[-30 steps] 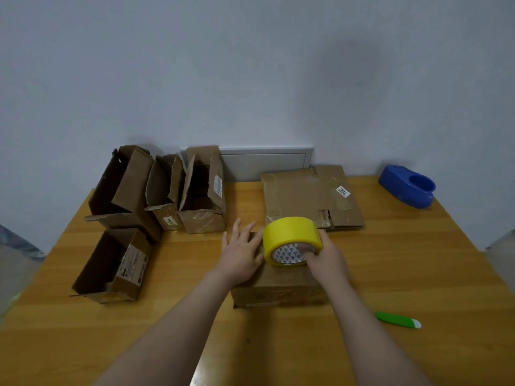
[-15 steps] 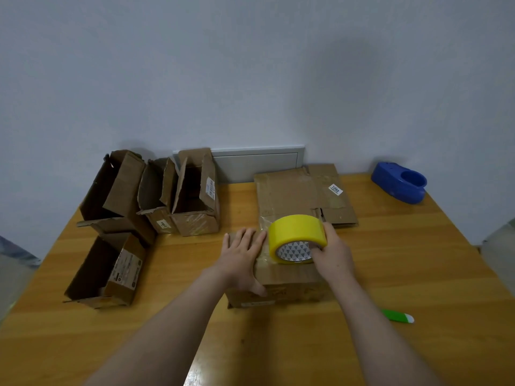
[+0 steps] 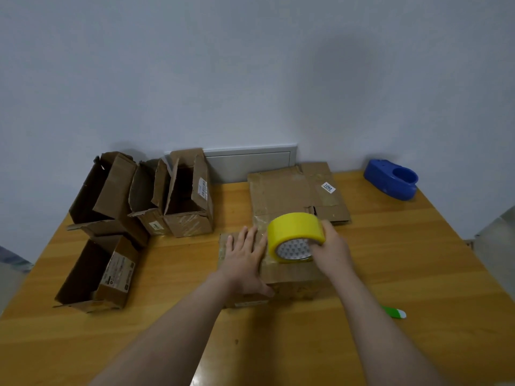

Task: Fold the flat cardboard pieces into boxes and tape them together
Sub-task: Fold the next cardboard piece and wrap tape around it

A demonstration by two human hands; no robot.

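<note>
A closed cardboard box (image 3: 295, 285) lies on the wooden table (image 3: 418, 274) in front of me. My left hand (image 3: 245, 257) presses flat on the box's top, fingers straight and spread. My right hand (image 3: 330, 250) grips a yellow roll of tape (image 3: 294, 232), which stands on edge on the box top. Behind it a stack of flat cardboard pieces (image 3: 292, 190) lies near the wall.
Three open folded boxes (image 3: 178, 201) stand at the back left, and a fourth open box (image 3: 97, 274) lies nearer on the left. A blue tape dispenser (image 3: 393, 179) sits at the back right. A green and white cutter (image 3: 394, 313) lies right of my right arm.
The roll of tape has moved a little farther along the box top with my right hand. My left hand has slid slightly back toward me on the box.
</note>
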